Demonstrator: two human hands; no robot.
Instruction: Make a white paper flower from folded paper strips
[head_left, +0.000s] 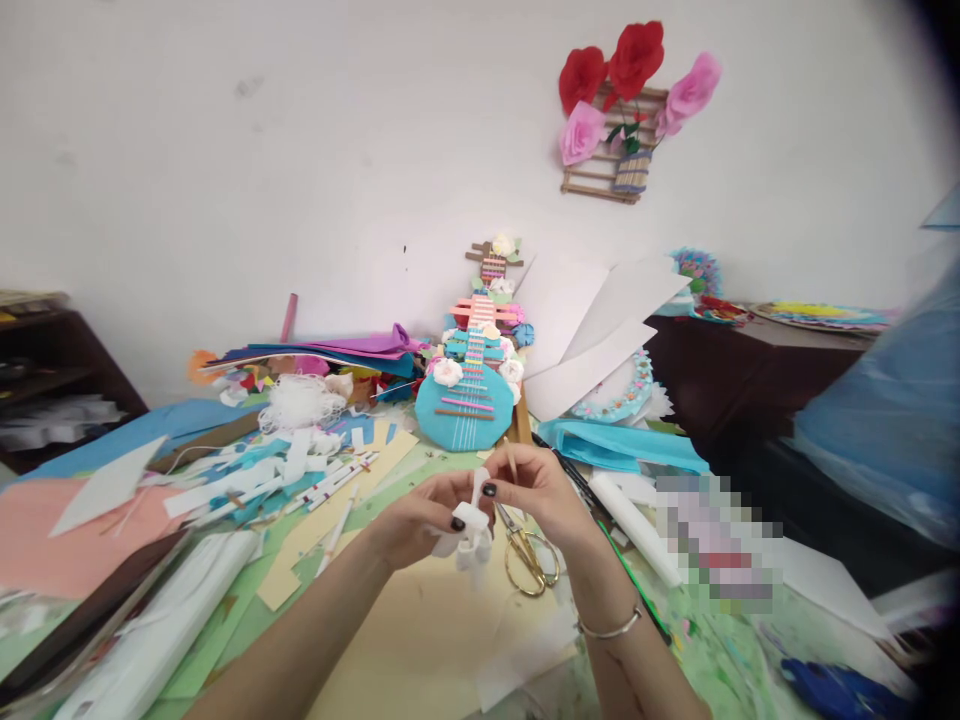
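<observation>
Over the near middle of the cluttered desk [405, 640], both hands are closed in on one small thing, a white paper strip [478, 487] gathered into soft ruffles. The left hand [420, 520] pinches the ruffled part from the left, its thumb lying over the folds. The right hand [541, 490] grips the narrow free end from the right, and a thin tan stick [511, 458] pokes out among its fingers (an awkward extra to hold, I'd think).

The strip lies directly between the two sets of fingertips, touching both. Its narrow length runs roughly far to near, with the free end on the far side and the ruffles bunched at the near end, hanging below the left thumb. The right fingertips are the nearer to the free end; the left ones are nearer to the ruffles. How tightly either presses, I cannot tell.

Just beside the right hand, on its near side, gold-handled scissors [541, 572] rest with their handles toward the near side and their blades pointing to the far left, partly hidden by the fingers. Beyond the hands, a blue paper lute [465, 410] stands near the wall [360, 180], while cut paper scraps [255, 475] spread to the left.
</observation>
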